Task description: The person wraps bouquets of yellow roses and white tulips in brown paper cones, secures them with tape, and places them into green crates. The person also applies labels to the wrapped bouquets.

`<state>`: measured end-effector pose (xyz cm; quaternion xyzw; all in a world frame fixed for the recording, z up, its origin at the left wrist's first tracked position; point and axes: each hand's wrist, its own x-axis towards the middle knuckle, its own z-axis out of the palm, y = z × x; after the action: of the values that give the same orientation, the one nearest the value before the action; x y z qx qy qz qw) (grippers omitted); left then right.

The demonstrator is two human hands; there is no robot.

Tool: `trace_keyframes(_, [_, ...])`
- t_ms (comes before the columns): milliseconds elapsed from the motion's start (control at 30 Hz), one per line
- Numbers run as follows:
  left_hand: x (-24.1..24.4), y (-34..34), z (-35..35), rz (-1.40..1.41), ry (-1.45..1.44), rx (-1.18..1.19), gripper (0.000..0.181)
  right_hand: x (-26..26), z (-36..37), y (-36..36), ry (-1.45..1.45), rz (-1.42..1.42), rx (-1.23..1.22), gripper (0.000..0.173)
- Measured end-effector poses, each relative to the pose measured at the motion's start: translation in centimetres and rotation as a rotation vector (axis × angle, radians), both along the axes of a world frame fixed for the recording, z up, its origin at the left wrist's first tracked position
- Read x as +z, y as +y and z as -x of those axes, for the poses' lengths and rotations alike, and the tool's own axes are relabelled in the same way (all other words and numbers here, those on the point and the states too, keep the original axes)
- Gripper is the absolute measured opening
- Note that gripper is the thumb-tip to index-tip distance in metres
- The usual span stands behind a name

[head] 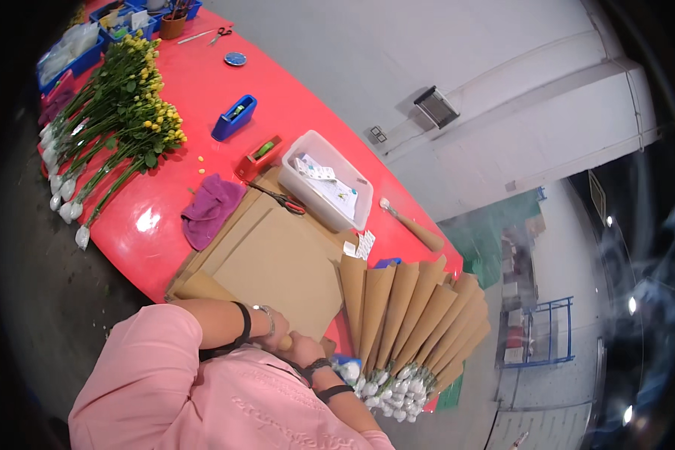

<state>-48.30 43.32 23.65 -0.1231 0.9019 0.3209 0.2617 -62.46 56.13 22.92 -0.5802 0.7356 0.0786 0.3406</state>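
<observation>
Close against the front of my pink top, both hands are together at the narrow end of a rolled kraft paper wrap [205,287]. My left hand [273,331] closes around it, and my right hand [305,349] grips right beside it. The wrap's wider end shows beyond my left forearm; whether it has stems inside is hidden. Under and beyond my hands lies a stack of flat kraft paper sheets [281,253]. To the right, several kraft-wrapped bunches [405,315] lie fanned out, their white-covered stem ends towards me.
Yellow flower bunches [129,107] lie at the left of the red table [191,84]. Near the paper are a purple cloth [211,211], scissors [281,198], a red tape dispenser [259,157], a blue tape dispenser [234,117] and a white plastic bin [326,180]. One wrapped bunch [413,225] lies behind.
</observation>
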Motion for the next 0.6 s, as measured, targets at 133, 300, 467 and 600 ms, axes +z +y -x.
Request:
trace_keyframes(133, [-0.8,2.3,1.5,0.114,0.073,-0.149,0.037,-1.1,0.7,3.4,-0.064,0.013,-0.144,0.051])
trace_keyframes(300, [-2.4,2.8,4.1,-0.232,-0.167,-0.130,0.042,2.9,-0.7,4.6,0.101,0.044,-0.091,0.056])
trace_keyframes(467, [1.0,7.8,6.8,0.139,0.077,-0.317,0.047,-4.0,5.4,12.2,-0.101,0.049,-0.210,0.061])
trace_keyframes(600, [-0.1,9.0,10.0,-0.188,-0.219,-0.294,0.052,-0.8,4.7,14.6,0.188,0.383,-0.116,0.054])
